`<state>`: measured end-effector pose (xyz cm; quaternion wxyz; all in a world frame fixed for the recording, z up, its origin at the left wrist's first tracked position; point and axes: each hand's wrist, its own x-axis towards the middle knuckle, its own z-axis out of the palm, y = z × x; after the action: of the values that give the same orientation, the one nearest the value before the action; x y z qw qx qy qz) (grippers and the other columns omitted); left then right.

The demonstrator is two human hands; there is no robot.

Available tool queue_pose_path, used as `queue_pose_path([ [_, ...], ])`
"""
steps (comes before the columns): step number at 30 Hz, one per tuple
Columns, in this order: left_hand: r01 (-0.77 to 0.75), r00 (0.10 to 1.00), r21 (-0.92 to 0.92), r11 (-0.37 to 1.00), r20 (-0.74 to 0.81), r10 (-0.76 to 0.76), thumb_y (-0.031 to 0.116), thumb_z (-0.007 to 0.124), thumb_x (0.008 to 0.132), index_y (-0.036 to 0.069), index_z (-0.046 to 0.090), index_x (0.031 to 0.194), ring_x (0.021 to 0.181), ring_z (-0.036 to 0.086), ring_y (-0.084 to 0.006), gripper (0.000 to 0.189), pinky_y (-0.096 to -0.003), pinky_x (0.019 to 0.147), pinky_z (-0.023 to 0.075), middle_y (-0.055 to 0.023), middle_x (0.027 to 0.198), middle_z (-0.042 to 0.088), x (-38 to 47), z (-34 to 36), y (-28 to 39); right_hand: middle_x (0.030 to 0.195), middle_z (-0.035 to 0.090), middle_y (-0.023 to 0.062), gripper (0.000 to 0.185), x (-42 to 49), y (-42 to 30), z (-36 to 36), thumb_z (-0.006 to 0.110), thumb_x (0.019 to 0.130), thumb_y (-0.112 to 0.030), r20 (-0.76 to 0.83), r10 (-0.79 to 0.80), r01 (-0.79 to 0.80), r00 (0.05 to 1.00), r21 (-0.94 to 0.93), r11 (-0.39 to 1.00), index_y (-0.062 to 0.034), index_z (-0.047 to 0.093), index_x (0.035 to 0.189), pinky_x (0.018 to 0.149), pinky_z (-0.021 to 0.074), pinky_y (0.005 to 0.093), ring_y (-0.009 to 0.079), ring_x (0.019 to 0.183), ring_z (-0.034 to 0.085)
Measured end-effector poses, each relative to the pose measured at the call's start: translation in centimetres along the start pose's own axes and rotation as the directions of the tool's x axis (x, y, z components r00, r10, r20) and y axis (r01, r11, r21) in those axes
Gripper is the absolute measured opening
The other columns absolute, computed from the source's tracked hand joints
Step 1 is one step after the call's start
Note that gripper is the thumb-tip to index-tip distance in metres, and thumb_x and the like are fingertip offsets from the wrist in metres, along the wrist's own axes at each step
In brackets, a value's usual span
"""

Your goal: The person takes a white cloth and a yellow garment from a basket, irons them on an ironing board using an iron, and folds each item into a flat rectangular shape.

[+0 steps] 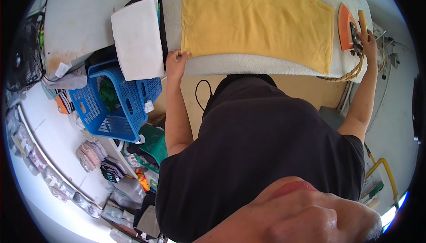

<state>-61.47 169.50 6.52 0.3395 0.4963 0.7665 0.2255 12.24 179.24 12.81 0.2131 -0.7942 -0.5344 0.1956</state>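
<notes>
A yellow cloth [256, 26] lies folded and spread on the padded ironing table [216, 65], with light wrinkles and a small tag near its far left edge. My left hand [175, 64] touches the cloth's near left corner; whether its fingers pinch the fabric cannot be told. At the table's right end, an orange iron [346, 30] with a light wooden handle stands beside the cloth, a cord running from it. My right hand [367, 45] reaches to the near end of that handle, and its fingers are partly hidden, so its grip is unclear.
Left of the cloth lies a stack with a white folded fabric [136, 40] on top, overhanging the edge. Below it are blue plastic baskets [109, 123]. A braided cord [349, 76] hangs by the table's right end. A grey-white side table [80, 16] stands at the far left.
</notes>
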Motion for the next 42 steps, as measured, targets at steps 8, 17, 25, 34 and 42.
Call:
queue_pose_path([
  [8, -0.040, 0.999, -0.125, 0.991, 0.017, 0.042, 0.024, 0.073, 0.079, 0.000, 0.068, 0.089, 0.078, 0.054, -0.0220, 0.027, -0.0322, 0.071, 0.0422, -0.0115, 0.092, 0.060, 0.4, 0.1, -0.6, 0.074, 0.063, 0.0084, 0.053, -8.4, -14.0, 2.0, 0.063, 0.088, -0.042, 0.138, 0.089, -0.063, 0.986, -0.180, 0.982, -0.0042, 0.057, 0.126, 0.055, 0.0456, 0.0298, 0.0150, 0.061, 0.059],
  [17, -0.061, 0.998, -0.264, 0.963, -0.016, 0.059, 0.021, 0.071, 0.080, -0.001, 0.066, 0.090, 0.081, 0.055, -0.0224, 0.025, -0.0321, 0.073, 0.0428, -0.0115, 0.093, 0.060, 0.0, 0.2, -0.2, 0.095, 0.069, 0.0105, 0.048, -19.2, -35.3, 18.6, 0.064, 0.084, -0.047, 0.719, -0.405, 0.665, 0.565, -0.107, 0.739, -0.0175, 0.058, 0.121, 0.067, 0.0532, 0.0427, 0.0322, 0.081, 0.066],
  [25, -0.095, 0.995, -0.315, 0.944, -0.014, 0.096, 0.015, 0.067, 0.086, -0.004, 0.062, 0.089, 0.087, 0.055, -0.0156, 0.020, -0.0261, 0.081, 0.0422, -0.0087, 0.093, 0.057, -0.2, 0.1, -1.0, 0.082, 0.068, 0.0187, 0.033, -6.5, -47.9, 22.8, 0.060, 0.088, -0.030, 0.569, -0.206, 0.294, 0.796, -0.065, 0.954, -0.0008, 0.067, 0.101, 0.060, 0.0527, 0.0415, 0.0243, 0.068, 0.069],
  [34, -0.192, 0.980, -0.316, 0.929, -0.015, 0.197, 0.017, 0.066, 0.085, -0.003, 0.061, 0.085, 0.084, 0.058, -0.0266, 0.020, -0.0346, 0.080, 0.0443, -0.0145, 0.088, 0.060, -0.2, 0.0, -1.9, 0.092, 0.068, 0.0131, 0.051, -18.3, -34.9, 20.4, 0.062, 0.081, -0.047, 0.703, -0.394, 0.670, 0.592, -0.158, 0.725, -0.0248, 0.055, 0.127, 0.076, 0.0520, 0.0467, 0.0334, 0.085, 0.066],
  [42, -0.155, 0.988, -0.213, 0.965, -0.045, 0.149, 0.018, 0.065, 0.087, -0.002, 0.062, 0.086, 0.083, 0.056, -0.0238, 0.020, -0.0326, 0.078, 0.0430, -0.0118, 0.089, 0.061, -0.1, 0.5, -1.6, 0.076, 0.067, 0.0174, 0.058, -4.7, -29.5, 15.2, 0.057, 0.084, -0.058, 0.383, -0.168, 0.290, 0.908, -0.286, 0.914, -0.0123, 0.059, 0.119, 0.066, 0.0541, 0.0424, 0.0307, 0.064, 0.066],
])
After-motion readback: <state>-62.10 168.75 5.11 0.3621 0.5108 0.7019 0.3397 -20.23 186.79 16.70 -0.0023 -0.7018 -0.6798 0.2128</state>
